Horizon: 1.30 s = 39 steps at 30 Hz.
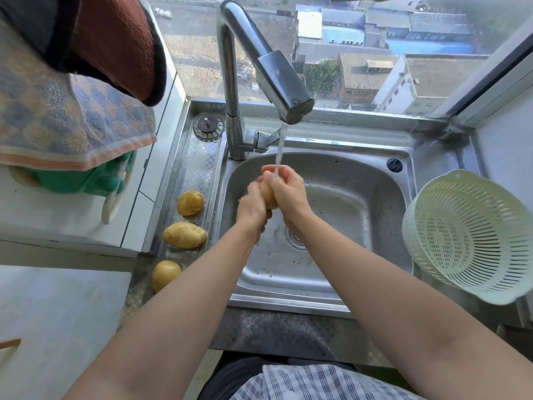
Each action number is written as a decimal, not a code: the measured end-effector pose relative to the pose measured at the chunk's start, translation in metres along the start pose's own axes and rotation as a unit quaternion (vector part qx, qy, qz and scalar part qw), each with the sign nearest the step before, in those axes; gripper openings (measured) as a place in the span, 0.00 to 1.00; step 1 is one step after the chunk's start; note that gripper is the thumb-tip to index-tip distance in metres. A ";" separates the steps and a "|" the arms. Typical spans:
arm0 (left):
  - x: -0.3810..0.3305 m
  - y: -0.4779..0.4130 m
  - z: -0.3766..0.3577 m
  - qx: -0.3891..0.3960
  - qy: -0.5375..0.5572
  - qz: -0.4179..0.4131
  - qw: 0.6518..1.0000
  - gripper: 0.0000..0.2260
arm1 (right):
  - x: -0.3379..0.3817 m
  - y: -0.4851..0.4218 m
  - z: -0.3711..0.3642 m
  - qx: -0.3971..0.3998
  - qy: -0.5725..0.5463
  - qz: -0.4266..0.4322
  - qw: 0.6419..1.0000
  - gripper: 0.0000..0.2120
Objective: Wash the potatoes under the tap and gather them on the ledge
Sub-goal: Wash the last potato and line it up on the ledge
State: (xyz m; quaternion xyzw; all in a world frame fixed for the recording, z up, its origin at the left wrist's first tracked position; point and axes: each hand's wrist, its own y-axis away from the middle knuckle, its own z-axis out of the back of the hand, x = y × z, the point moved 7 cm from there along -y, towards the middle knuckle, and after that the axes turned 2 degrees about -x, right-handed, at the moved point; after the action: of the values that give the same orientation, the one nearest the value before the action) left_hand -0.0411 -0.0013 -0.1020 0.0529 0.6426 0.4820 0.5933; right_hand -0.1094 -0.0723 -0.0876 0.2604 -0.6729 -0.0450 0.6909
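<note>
Over the stainless-steel sink [375, 197] I hold both hands together under the running tap [230, 67], whose spout reaches out above the basin. A thin stream of water [279, 148] falls from the spout straight onto my fingers. My left hand [252, 207] curls round the lower side of a potato [266, 194], and my right hand [288, 189] wraps over its top and far side, so the potato is gripped between the two palms with only a strip of its pale yellow skin showing. It sits in mid-air above the basin, a little behind the drain [294, 236] and not touching the sink floor. To my left, on the patterned metal ledge [190, 163] beside the basin, three more lie in a loose row, each apart from the next: the far potato [190, 202], the middle potato [184, 235], long and lying crosswise, and the near potato [166, 275], partly hidden behind my left forearm. Farther back on the same ledge, next to the base of the tap, rests a round strainer plug [208, 127]. On the right side of the sink a pale green slotted colander [467, 238] stands tilted, its rim overhanging the basin edge. A checked towel [57, 125] hangs at the upper left, above the counter.
</note>
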 end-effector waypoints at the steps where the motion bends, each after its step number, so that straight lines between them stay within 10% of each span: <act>1: -0.002 0.003 -0.005 0.018 -0.008 -0.024 1.000 0.23 | -0.002 -0.003 0.005 -0.044 -0.004 -0.015 0.999 0.04; 5: -0.005 0.000 -0.009 0.006 -0.030 -0.064 0.998 0.22 | -0.003 -0.006 0.013 -0.104 0.034 -0.013 0.994 0.10; 11: 0.002 -0.001 0.000 0.002 0.068 0.051 0.996 0.20 | -0.002 0.006 -0.004 0.090 -0.012 -0.006 0.996 0.09; 19: -0.010 -0.002 -0.016 0.023 -0.174 -0.162 0.971 0.25 | -0.023 -0.013 0.028 -0.148 -0.058 -0.102 0.982 0.14; 27: 0.003 -0.004 0.003 -0.020 0.053 0.014 0.998 0.26 | -0.014 0.009 -0.002 0.110 -0.011 -0.006 0.994 0.15; 34: 0.002 0.013 -0.017 0.070 0.005 -0.022 0.997 0.30 | -0.013 -0.006 0.008 -0.072 0.068 -0.035 0.994 0.16; 39: 0.003 0.003 0.007 -0.010 0.024 0.020 0.999 0.26 | -0.015 0.008 0.002 0.082 0.055 -0.003 0.995 0.15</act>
State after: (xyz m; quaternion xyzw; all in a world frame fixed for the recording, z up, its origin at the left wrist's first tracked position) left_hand -0.0379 0.0056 -0.1012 0.0482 0.6507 0.5008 0.5687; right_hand -0.1145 -0.0597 -0.0977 0.3205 -0.6346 0.0223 0.7029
